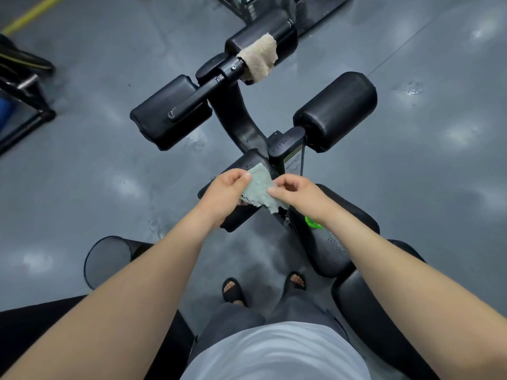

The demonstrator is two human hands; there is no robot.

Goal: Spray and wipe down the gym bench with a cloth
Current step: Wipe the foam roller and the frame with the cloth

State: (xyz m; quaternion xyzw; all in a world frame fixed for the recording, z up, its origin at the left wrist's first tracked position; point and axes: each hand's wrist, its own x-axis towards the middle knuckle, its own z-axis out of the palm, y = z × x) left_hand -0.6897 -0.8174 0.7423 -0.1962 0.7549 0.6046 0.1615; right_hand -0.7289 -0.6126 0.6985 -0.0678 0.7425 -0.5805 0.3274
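- Left hand (223, 192) was curled, with thumb and fingers pinching the left edge of the cloth (259, 187).
- Right hand (295, 194) was curled too, thumb and forefinger pinching the cloth's right edge.
- The cloth was pale green, crumpled and ragged along its lower edge. It was held between both hands just above the narrow front end of the gym bench (323, 259). Couldn't tell whether it touched the pad.
- The bench was black and padded, running from lower right up toward centre frame. Droplets showed on the pad surface near the right forearm.
- A bright green object (311, 222) sat on the bench, mostly hidden under the right wrist. Couldn't tell what it was.
- Two black roller pads sat beyond the hands, the left roller (170, 113) and the right roller (336, 111), either side of the bench's curved post.
- A beige towel (259, 57) was draped over a black bar further out, beside another pad.
- A black mesh bin (107, 259) stood on the floor to the left, partly behind the left forearm.
- The grey floor (109, 171) was glossy, with wet patches near the bench base.
- The person stood at the bench end in black sandals (233, 290), dark trousers and a light shirt.
- A yellow line (33, 13) crossed the floor at top left.
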